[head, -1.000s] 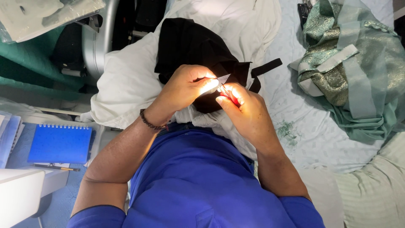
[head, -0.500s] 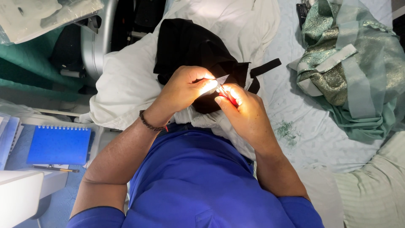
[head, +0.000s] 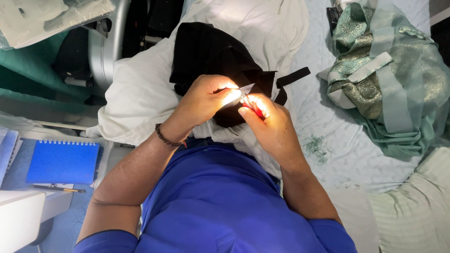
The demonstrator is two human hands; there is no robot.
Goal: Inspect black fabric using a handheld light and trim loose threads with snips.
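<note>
black fabric (head: 213,58): dark, crumpled garment piece, heaped on white cloth, its near edge drawn up between both hands; a narrow black strap sticks out flat to the right.
edge piece (head: 245,88): small pale grey corner of the fabric, pinched and raised, brightly lit.
red-handled tool (head: 251,106): slim, small, with a metal tip touching the pinched edge; most of it is hidden by fingers, kind unclear.

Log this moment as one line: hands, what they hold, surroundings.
left hand: pinching black fabric edge | right hand: holding small red-handled tool at same edge | spiral notebook left | green fabric right
</note>
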